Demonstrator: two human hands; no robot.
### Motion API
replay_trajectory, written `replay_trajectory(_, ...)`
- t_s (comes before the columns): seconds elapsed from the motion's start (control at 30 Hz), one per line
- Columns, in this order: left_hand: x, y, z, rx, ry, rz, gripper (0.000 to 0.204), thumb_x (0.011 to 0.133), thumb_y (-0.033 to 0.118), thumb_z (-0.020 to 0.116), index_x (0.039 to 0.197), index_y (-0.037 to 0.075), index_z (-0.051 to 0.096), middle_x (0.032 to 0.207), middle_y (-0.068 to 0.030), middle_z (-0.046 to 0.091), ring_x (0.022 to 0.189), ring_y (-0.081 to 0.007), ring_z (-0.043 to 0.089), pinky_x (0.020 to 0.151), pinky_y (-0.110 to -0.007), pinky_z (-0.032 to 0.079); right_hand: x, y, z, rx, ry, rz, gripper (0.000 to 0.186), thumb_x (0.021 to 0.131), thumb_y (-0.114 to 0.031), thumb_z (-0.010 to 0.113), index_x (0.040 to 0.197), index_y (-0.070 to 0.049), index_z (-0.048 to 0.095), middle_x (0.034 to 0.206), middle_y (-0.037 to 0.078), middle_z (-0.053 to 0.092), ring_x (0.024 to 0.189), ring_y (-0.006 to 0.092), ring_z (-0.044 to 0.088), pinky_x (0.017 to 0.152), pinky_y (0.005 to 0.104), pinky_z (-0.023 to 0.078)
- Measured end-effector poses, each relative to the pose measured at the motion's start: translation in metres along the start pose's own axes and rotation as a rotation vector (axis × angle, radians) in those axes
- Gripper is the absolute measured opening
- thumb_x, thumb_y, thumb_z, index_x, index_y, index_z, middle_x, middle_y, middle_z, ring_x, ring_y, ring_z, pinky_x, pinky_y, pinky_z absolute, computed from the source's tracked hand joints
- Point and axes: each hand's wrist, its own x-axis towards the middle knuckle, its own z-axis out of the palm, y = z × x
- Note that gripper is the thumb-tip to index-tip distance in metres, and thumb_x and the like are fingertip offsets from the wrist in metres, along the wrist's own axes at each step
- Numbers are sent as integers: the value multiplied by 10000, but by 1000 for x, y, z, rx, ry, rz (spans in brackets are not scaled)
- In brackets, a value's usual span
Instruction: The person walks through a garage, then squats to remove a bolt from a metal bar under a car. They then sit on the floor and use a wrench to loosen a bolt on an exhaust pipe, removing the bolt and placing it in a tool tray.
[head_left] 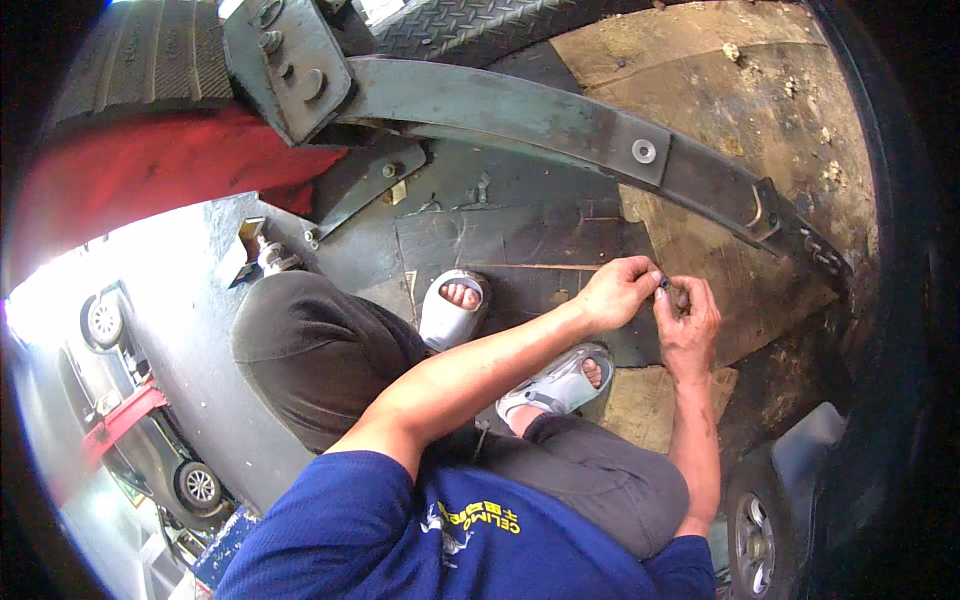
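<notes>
In the head view, a small dark piece (pixel 664 283) sits between the fingertips of the 2 hands, above the floor (pixel 540 235) and just below the long beam (pixel 500 110) in the picture. It looks blackish, short and rounded; the fingers cover much of it, so its full shape cannot be told. The left hand (pixel 617 295) has its fingers curled and its thumb and forefinger nearly closed, pinching the piece; the right hand (pixel 690 335) pinches it from the other side, fingers bent.

The beam is worn grey metal, smooth and flat-sided, with 1 pale round disc (pixel 643 151) set in it. Raised diamond tread covers a dark plate (pixel 470 30). Brown, stained sheeting (pixel 740 110) bears crumbly pale debris. Grooved black rubber (pixel 140 60) curves above a red surface (pixel 170 180).
</notes>
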Motion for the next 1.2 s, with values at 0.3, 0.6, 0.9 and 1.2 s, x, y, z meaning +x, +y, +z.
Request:
replay_trajectory(0.3, -11, -8, -2, 226, 3, -12, 310, 993, 277, 599, 1037, -18, 679, 899, -202, 703, 844, -267, 679, 779, -408, 530, -10, 20, 15, 60, -56, 123, 199, 837, -106, 739, 1010, -32, 675, 860, 87, 650, 722, 205, 598, 675, 356, 500)
replay_trajectory(0.6, -12, -24, -5, 131, -60, -280, 274, 987, 231, 635, 1133, 7, 694, 986, -75, 705, 889, -164, 638, 811, -323, 523, -29, 52, 42, 308, -39, 329, 305, 799, -238, 785, 1001, -27, 698, 904, 142, 698, 789, 278, 675, 721, 402, 546)
replay_trajectory(0.9, -21, -30, -33, 244, -82, -373, 362, 993, 318, 642, 1183, 11, 668, 909, -13, 657, 747, -108, 554, 659, -272, 430, -72, 93, 48, 372, 101, 556, 241, 852, -212, 772, 987, -39, 675, 760, 53, 633, 696, 146, 578, 636, 333, 484)
replay_trajectory(1.2, -10, -25, -63, 970, -453, -189, 324, 935, 264, 686, 1137, 11, 666, 1054, -213, 698, 943, -359, 689, 838, -424, 538, -164, 193, 48, 329, 711, 700, 176, 920, -165, 746, 957, -26, 644, 770, -18, 594, 698, 80, 517, 640, 271, 459)
